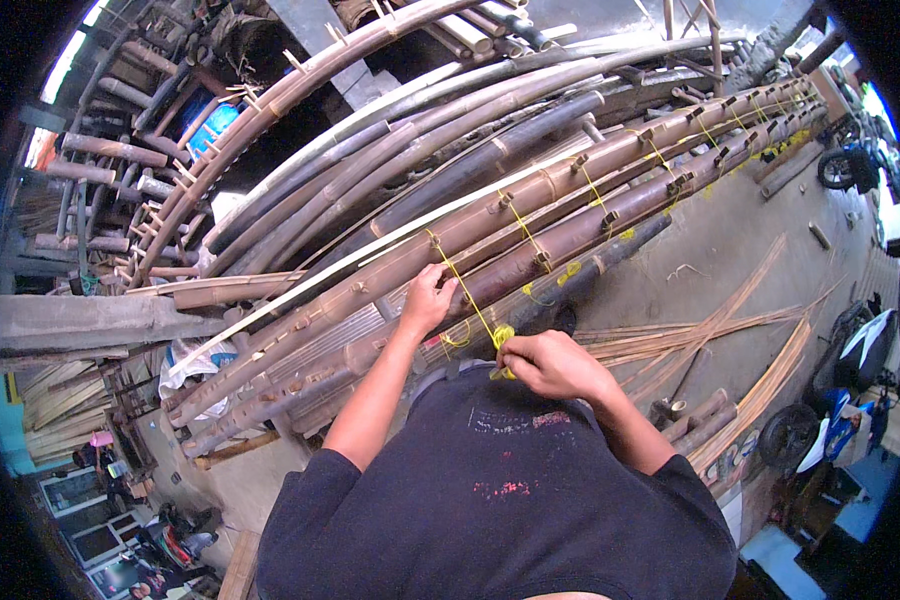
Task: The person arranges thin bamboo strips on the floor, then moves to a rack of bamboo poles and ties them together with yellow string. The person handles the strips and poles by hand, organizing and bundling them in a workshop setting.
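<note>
Two long brown bamboo poles [480, 215] run side by side from the lower left to the far right, with short pegs standing along them. Yellow cord [465, 288] is tied round the farther pole and stretches taut across toward me. My right hand [555, 365] is closed round a small bundle of yellow cord [504, 338], close to my body. Against the poles, just left of the taut cord, my left hand [430, 300] has its fingers drawn together; what they pinch is hidden. More yellow ties [592, 185] link the poles farther along.
Curved bamboo poles [370, 170] are stacked behind the work. A pegged bamboo arch [260, 105] rises at the upper left. Thin bamboo strips [760, 370] lie on the concrete floor at right, near parked motorbikes [850, 350]. A concrete beam [90, 325] stands at left.
</note>
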The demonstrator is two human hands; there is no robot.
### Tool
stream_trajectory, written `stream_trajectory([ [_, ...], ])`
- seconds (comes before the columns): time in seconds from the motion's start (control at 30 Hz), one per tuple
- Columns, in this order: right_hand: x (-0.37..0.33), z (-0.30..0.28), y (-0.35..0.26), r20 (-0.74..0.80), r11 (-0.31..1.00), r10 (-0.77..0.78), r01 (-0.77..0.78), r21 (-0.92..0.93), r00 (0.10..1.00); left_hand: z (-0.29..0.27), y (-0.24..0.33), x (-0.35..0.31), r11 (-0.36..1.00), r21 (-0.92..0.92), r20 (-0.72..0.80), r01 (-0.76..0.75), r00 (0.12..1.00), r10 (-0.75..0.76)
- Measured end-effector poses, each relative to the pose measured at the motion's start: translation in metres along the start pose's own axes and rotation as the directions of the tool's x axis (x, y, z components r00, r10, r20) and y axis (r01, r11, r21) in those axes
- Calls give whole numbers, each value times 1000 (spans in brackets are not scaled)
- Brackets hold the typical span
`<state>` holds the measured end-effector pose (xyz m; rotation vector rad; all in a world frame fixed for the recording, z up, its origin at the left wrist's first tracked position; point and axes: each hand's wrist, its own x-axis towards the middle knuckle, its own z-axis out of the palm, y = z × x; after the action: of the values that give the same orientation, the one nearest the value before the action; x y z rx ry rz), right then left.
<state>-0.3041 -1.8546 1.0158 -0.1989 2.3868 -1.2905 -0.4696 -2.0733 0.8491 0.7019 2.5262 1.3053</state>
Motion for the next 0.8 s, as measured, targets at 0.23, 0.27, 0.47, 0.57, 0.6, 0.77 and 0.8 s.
stream_trajectory([
  [0.23,2,47,45,81,972,151,-133,-196,985,4,13,6,994,-88,11,57,998,-56],
  [0.27,4,47,45,84,964,172,-150,-218,982,3,9,4,997,-69,5,21,1000,-21],
  [0.47,3,18,20,99,995,-75,69,68,992,0,8,7,955,-297,43,12,999,1],
  [0.57,13,8,0,93,990,-128,122,74,987,3,-1,13,915,-375,89,147,989,-122],
  [0.6,15,10,-2,78,986,-155,149,74,985,6,0,13,943,-315,32,107,994,-102],
  [0.77,6,10,5,-19,983,-126,127,131,992,8,18,8,975,-191,-6,111,993,-115],
  [0.8,4,10,9,-5,987,-114,114,112,993,7,17,7,974,-202,-10,106,994,-110],
])
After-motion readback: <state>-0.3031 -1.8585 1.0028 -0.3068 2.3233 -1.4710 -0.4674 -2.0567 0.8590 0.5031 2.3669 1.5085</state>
